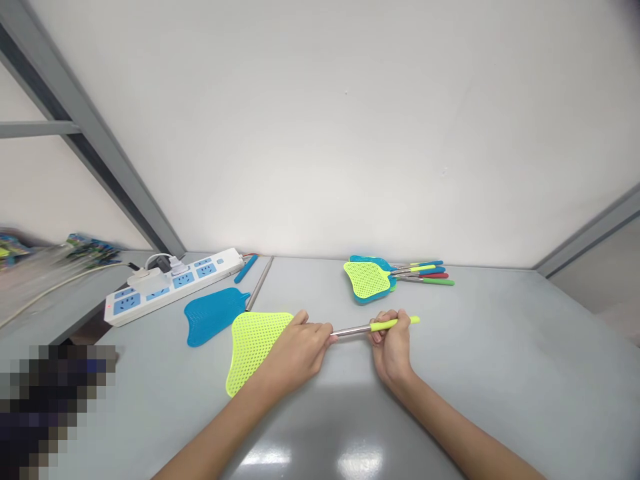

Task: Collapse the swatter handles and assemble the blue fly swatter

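Both hands hold one yellow-green fly swatter [255,343] level above the grey table. My left hand [303,347] is closed round the metal rod close to the perforated head and hides where the two meet. On the yellow-green grip at the other end, my right hand [393,343] has its fingers wrapped. Bare metal rod shows between the hands. To the left lies a blue swatter head [215,315], with a loose metal rod [260,283] touching or close to its neck. A separate blue grip [246,269] lies beyond it.
A white power strip [175,287] with plugs and cords stands at the back left. Several swatters are stacked in a pile [370,279] near the wall, grips pointing right. Packaged items [95,248] lie at the far left, beyond a grey frame post [110,147].
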Motion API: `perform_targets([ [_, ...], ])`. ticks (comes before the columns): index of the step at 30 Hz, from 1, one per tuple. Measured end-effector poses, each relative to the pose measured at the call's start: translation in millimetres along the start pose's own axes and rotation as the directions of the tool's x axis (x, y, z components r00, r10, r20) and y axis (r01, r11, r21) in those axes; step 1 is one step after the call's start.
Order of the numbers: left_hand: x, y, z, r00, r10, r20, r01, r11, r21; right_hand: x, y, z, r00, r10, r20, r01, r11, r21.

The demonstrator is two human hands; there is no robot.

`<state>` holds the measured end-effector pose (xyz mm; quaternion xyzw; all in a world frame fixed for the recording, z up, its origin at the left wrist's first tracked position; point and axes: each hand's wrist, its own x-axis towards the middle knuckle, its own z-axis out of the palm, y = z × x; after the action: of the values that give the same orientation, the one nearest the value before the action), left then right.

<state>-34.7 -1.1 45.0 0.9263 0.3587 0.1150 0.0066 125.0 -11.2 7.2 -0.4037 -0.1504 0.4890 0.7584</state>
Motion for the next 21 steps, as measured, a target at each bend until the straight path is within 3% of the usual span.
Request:
perform_targets([
  [7, 1.5, -7.6, -1.3, 0.999, -0.039, -0.011, 0.038, 0.998, -0.047, 13.9, -3.7, -5.5, 0.993, 0.111, 0.030, -0.106, 0.986, -0.128],
  [13, 0.6, 0.3, 1.1, 0.980, -0.092, -0.179, 0.065, 0.987, -0.150, 23.1, -3.1, -8.0, 0.991, 0.136, 0.005, -0.135, 0.986, -0.098],
  [18, -0.3, 13.8, -1.9, 0.977, -0.048, -0.209, 0.007, 0.981, -0.196, 33.7, -9.5, -12.9, 0.992, 0.123, -0.042, -0.125, 0.991, -0.055],
  [21, 0.6, 7.1, -1.5, 0.949, -0.143, -0.283, 0.086, 0.975, -0.204, 40.8, -15.6, -15.9, 0.994, 0.089, -0.065, -0.092, 0.995, -0.043],
])
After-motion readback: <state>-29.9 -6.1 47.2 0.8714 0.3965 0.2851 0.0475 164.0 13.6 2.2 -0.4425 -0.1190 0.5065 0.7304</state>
